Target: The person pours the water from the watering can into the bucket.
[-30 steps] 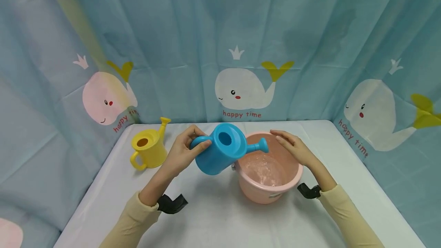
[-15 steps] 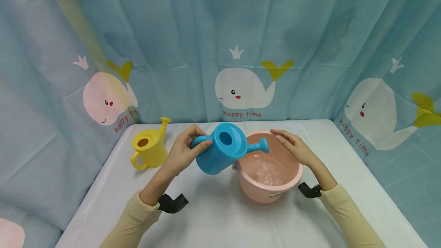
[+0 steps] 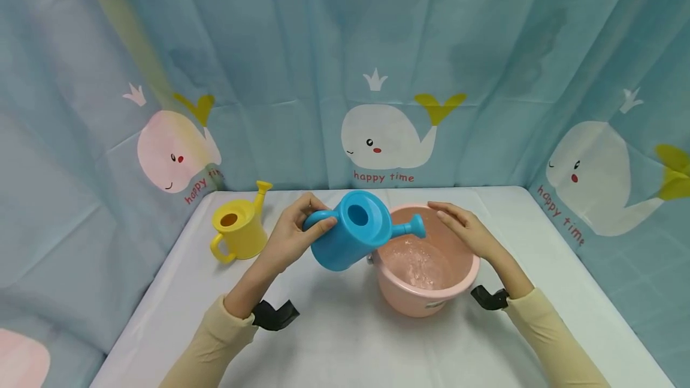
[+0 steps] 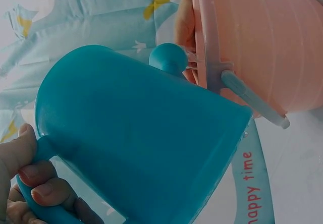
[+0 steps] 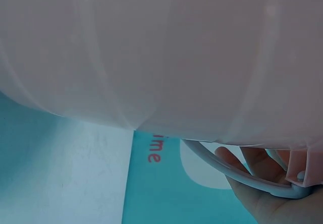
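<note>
While a blue plastic watering can (image 3: pixel 336 247) hangs tilted in the air, its spout (image 3: pixel 401 230) over a round pink plastic bucket (image 3: pixel 406 301) of rippled clear water (image 3: pixel 423 268), the left hand (image 3: pixel 291 232) grips the can's loop handle (image 3: pixel 317 216). The right hand (image 3: pixel 466 229) rests with fingers (image 3: pixel 448 209) extended on the bucket's far right side. A yellow plastic watering can (image 3: pixel 245 238) stands upright on the white table (image 3: pixel 345 346), before a light-blue whale-printed curtain (image 3: pixel 485 29).
</note>
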A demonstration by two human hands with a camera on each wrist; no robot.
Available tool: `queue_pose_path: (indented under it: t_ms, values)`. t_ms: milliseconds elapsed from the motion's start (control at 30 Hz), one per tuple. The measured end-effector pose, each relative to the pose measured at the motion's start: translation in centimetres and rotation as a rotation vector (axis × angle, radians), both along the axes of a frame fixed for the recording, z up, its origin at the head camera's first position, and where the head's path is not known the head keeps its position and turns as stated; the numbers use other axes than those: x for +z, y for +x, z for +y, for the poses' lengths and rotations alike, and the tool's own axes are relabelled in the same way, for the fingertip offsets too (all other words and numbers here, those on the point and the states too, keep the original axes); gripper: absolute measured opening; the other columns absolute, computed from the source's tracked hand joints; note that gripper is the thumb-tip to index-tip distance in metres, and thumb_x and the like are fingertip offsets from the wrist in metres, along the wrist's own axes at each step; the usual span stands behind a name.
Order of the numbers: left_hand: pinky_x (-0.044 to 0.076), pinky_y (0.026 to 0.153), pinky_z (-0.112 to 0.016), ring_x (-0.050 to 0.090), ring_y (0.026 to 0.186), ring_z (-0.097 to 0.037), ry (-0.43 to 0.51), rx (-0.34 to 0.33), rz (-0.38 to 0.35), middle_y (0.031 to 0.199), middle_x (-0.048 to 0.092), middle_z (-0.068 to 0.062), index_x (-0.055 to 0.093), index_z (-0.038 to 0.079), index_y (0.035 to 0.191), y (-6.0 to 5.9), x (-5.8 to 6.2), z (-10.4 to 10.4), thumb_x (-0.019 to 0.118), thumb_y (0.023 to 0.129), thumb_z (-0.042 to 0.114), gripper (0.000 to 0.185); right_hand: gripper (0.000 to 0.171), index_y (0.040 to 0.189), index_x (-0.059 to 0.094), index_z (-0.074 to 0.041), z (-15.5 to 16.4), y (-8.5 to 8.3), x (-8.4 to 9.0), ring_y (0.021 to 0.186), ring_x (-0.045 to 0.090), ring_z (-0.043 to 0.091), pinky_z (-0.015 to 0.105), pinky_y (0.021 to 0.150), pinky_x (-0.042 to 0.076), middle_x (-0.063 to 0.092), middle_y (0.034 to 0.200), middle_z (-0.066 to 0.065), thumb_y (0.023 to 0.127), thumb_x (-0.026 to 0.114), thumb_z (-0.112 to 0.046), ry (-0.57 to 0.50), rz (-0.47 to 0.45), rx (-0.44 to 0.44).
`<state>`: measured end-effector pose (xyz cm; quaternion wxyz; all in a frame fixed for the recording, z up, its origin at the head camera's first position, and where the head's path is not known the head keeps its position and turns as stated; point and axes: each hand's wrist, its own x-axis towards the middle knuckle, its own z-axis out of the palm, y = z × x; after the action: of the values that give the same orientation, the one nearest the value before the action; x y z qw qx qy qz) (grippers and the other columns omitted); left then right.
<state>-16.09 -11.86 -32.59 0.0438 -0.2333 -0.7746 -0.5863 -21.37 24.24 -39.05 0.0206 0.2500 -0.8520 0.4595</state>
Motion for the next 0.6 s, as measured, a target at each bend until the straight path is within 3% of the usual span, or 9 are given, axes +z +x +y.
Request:
queue_pose_path:
  t_ms: [100, 267, 600]
  values:
    - [0.043, 0.092, -0.052, 0.056, 0.103, -0.026, 0.001, -0.004, 0.0, 0.103, 0.059, -0.01, 0.052, 0.008, 0.098, -0.1, 0.0, 0.0, 0.063, 0.089, 0.018, 0.017, 0.038, 0.134, 0.042, 0.006, -0.5, 0.7, 1.0, 0.125, 0.042, 0.038, 0.006, 0.09, 0.034, 0.045, 0.135, 0.023, 0.1, 0.039, -0.012, 0.011, -0.001, -0.005]
    - [0.043, 0.092, -0.051, 0.057, 0.103, -0.027, 0.004, -0.013, 0.001, 0.104, 0.059, -0.011, 0.051, 0.007, 0.098, -0.1, -0.1, 0.0, 0.062, 0.089, 0.017, 0.017, 0.038, 0.134, 0.042, 0.005, -0.6, 0.8, 1.2, 0.125, 0.043, 0.037, 0.006, 0.089, 0.034, 0.045, 0.135, 0.023, 0.1, 0.039, -0.012, 0.014, -0.008, -0.015]
    - [0.043, 0.092, -0.052, 0.056, 0.104, -0.027, 0.001, -0.015, 0.0, 0.103, 0.06, -0.011, 0.052, 0.007, 0.099, -0.1, -0.1, 0.0, 0.063, 0.089, 0.018, 0.018, 0.038, 0.137, 0.044, -0.009, 0.8, -1.0, -1.5, 0.127, 0.042, 0.029, 0.008, 0.093, 0.035, 0.046, 0.138, 0.012, 0.101, 0.04, -0.019, -0.013, -0.006, -0.008]
